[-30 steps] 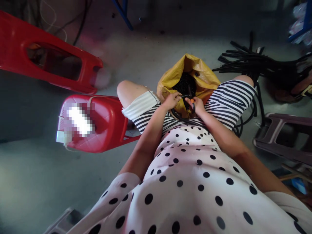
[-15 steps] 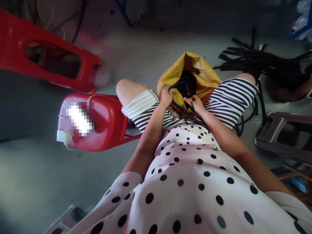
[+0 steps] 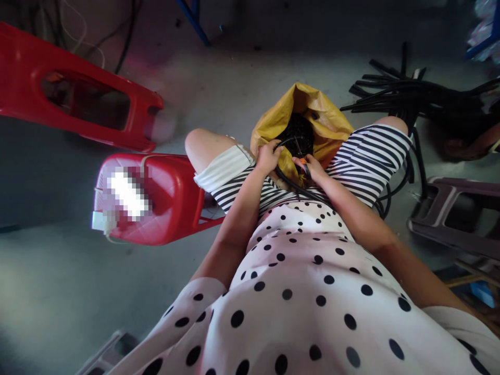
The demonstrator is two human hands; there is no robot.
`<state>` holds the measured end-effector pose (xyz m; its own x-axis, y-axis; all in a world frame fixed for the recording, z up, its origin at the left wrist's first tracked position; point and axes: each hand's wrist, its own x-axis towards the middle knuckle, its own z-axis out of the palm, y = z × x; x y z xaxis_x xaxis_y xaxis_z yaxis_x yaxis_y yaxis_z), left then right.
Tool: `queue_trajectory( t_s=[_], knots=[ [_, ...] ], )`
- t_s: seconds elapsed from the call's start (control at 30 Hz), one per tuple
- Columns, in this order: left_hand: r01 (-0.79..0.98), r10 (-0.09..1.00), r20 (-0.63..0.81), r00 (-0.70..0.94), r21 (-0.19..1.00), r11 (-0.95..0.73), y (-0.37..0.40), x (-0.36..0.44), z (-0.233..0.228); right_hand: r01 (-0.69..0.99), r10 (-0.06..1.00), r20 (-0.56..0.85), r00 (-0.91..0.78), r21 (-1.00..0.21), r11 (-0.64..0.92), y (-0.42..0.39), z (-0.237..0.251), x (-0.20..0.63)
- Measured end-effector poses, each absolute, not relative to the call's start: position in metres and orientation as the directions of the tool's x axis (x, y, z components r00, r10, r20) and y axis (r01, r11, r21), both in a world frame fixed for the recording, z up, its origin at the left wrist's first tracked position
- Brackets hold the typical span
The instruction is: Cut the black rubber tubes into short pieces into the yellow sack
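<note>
From your head camera, you sit with a crinkly yellow plastic bag [image 3: 312, 112] between your knees. It is open, and its mouth looks full of small black pieces [image 3: 300, 136]. A long black rubber tube [image 3: 294, 186] runs from your lap up to your hands at the bag mouth. I think the work is partway along: the bag already holds a lot, but most of the tube is not in it yet.

Your left hand [image 3: 267, 156] is curled shut around the black tube, at about 9 o'clock from the bag mouth. Your right hand [image 3: 312, 167] is at about 5 o'clock from the mouth. It is closed around a small orange-handled tool [image 3: 304, 164], just beside the tube. Both arms reach forward, elbows bent.

A red plastic stool [image 3: 156, 195] lies on its side at 9 o'clock from your hands. A heap of long black tubes [image 3: 414, 96] lies on the floor at 2 o'clock.
</note>
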<state>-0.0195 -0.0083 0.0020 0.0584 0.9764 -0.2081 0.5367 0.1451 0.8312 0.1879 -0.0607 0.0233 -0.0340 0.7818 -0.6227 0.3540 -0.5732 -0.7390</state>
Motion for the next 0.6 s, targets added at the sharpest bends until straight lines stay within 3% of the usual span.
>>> queue_trajectory(
  t_s=[0.37,0.6],
  knots=[
    [0.588,0.938,-0.240,0.249,0.808,0.051,-0.0132,-0.0208,0.0094,0.283,0.757,-0.648,-0.081,-0.743,-0.606,-0.0591,0.0255,0.1897],
    [0.562,0.897,-0.268,0.352,0.827,0.027,-0.0106,-0.0247,0.0093,0.414,0.793,-0.607,-0.043,-0.734,-0.539,-0.0592,0.0206,0.1894]
  ],
)
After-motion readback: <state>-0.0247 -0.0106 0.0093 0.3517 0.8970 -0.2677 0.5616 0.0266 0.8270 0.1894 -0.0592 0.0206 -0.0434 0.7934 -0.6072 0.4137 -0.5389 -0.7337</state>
